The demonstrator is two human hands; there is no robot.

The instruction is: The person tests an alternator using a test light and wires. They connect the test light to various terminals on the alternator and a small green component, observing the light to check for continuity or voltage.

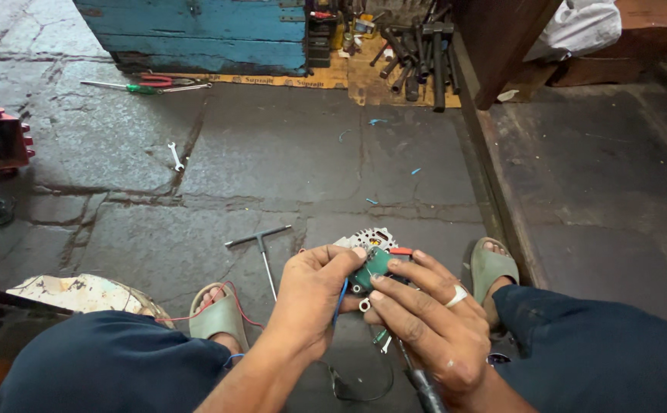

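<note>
Green, the small plastic-cased electrical part (372,265) sits pinched between both hands: left hand (312,294) fingertips closed on its nine o'clock side, right hand (427,317) fingers closed at three o'clock, equally near. A silver toothed metal housing (369,239) lies just beyond at twelve o'clock.

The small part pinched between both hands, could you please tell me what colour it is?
The small part is teal green, seen best in the head view.

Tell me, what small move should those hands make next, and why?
Probably seat the small green block part squarely on the grey metal housing: both the left hand and right hand pinch it there, and a blue wire hangs loose below.
</note>
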